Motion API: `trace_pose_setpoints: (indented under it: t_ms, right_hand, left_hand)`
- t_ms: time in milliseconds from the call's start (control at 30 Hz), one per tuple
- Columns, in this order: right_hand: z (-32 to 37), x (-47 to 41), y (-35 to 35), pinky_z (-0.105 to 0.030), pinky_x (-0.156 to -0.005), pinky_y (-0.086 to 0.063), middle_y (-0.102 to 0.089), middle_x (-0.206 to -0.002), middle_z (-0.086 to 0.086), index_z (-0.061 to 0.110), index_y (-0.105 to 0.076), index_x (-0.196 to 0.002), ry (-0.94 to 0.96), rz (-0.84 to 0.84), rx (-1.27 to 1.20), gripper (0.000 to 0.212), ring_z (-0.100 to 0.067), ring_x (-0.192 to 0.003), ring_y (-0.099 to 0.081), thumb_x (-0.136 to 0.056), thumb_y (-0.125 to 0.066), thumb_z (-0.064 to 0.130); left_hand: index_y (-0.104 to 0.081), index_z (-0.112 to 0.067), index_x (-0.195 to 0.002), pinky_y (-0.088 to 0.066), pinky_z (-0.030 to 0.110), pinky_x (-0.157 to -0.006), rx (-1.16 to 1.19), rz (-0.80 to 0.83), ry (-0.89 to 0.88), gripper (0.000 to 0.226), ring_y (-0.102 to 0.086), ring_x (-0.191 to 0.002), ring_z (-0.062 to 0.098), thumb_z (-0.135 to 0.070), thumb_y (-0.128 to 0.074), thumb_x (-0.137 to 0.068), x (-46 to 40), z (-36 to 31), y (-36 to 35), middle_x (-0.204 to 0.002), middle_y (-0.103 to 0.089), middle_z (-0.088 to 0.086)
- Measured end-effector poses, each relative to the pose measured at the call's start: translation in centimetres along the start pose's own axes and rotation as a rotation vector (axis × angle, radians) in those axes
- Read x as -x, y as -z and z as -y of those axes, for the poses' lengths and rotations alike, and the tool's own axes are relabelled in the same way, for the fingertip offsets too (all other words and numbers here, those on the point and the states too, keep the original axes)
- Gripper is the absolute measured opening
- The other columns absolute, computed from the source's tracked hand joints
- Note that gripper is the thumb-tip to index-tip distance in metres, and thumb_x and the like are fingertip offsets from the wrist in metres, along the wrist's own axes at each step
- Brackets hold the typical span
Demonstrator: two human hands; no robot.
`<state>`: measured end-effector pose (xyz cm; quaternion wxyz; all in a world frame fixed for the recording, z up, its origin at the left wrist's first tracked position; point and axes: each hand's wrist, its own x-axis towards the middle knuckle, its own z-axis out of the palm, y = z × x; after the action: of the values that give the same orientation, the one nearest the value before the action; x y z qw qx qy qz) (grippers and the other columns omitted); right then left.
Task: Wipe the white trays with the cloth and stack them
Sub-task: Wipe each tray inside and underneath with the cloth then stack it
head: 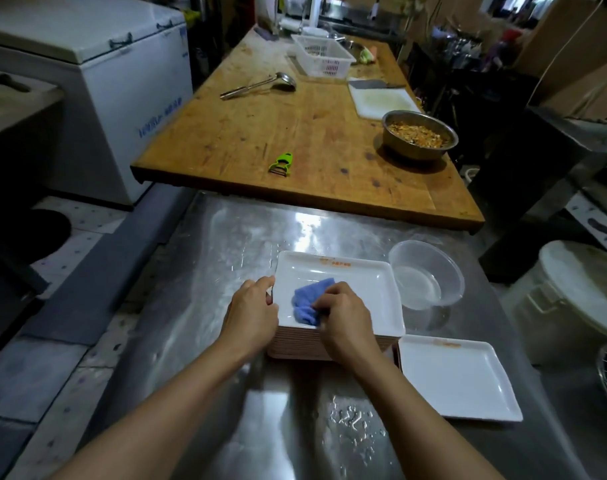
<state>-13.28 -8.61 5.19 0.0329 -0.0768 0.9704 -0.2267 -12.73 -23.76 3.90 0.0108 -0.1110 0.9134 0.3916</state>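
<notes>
Wiping top tray (360,289) on the stack (302,344) — right hand (343,317) fingers curled round blue cloth (310,303), pressing it into tray's near-left corner. Left hand (251,310) just left of cloth, fingers curled over tray's left rim, steadying. Best to keep rim pinned, sweep cloth away from grip toward far-right corner, cover raised edges, flat pressure. Counts — one cloth, one tall stack of trays, layers too fine to count, one single tray (457,379) right of the grip, one clear bowl (426,278) beyond.
</notes>
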Motion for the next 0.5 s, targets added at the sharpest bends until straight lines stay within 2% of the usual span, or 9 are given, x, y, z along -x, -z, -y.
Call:
trace_pose_setpoints:
  t_ms: [67, 133, 200, 333, 500]
  right_hand:
    - [1.7, -0.6, -0.9, -0.017, -0.069, -0.027, -0.055, -0.115, -0.005, 0.011, -0.072, -0.104, 0.047, 0.025, -0.043, 0.021, -0.022, -0.103, -0.055, -0.086, -0.061, 0.013]
    - [2.8, -1.4, -1.5, -0.021, -0.072, -0.034, -0.054, -0.115, -0.007, 0.009, -0.071, -0.103, 0.035, -0.003, -0.086, 0.021, -0.024, -0.103, -0.055, -0.085, -0.061, 0.011]
    - [3.4, -2.3, -2.0, -0.026, -0.07, -0.039, -0.052, -0.111, -0.007, 0.008, -0.07, -0.097, 0.026, -0.065, -0.095, 0.018, -0.024, -0.098, -0.054, -0.084, -0.058, 0.009]
    - [3.7, -4.5, -2.2, -0.028, -0.064, -0.036, -0.049, -0.114, -0.005, 0.007, -0.066, -0.099, 0.051, -0.146, -0.006, 0.018, -0.021, -0.099, -0.049, -0.091, -0.05, 0.013]
    - [2.2, -5.9, -2.5, -0.027, -0.067, -0.032, -0.048, -0.118, -0.006, 0.008, -0.061, -0.106, 0.095, -0.162, 0.135, 0.02, -0.021, -0.103, -0.047, -0.094, -0.047, 0.016]
  left_hand:
    - [-0.057, -0.014, -0.121, -0.043, 0.031, -0.081, 0.009, 0.007, 0.0, 0.041, -0.055, -0.096, 0.026, -0.003, -0.056, -0.082, -0.2, 0.0, 0.0, -0.1, -0.057, 0.007]
    - [-0.058, -0.013, -0.114, -0.044, 0.032, -0.079, -0.002, 0.006, -0.019, 0.034, -0.056, -0.096, 0.027, -0.004, -0.057, -0.081, -0.3, 0.0, 0.1, -0.1, -0.057, 0.009]
    - [-0.057, -0.013, -0.111, -0.043, 0.032, -0.078, -0.021, 0.015, -0.047, 0.031, -0.055, -0.096, 0.027, -0.006, -0.057, -0.081, -0.2, 0.2, 0.1, -0.101, -0.057, 0.008]
    - [-0.048, -0.015, -0.121, -0.043, 0.032, -0.084, -0.07, 0.043, -0.058, 0.041, -0.054, -0.102, 0.024, -0.012, -0.061, -0.082, -0.2, 0.1, 0.1, -0.109, -0.054, 0.004]
    - [-0.043, -0.015, -0.121, -0.039, 0.029, -0.077, -0.139, 0.029, -0.047, 0.044, -0.055, -0.102, 0.025, -0.012, -0.058, -0.079, -0.5, -0.4, 0.0, -0.105, -0.058, 0.003]
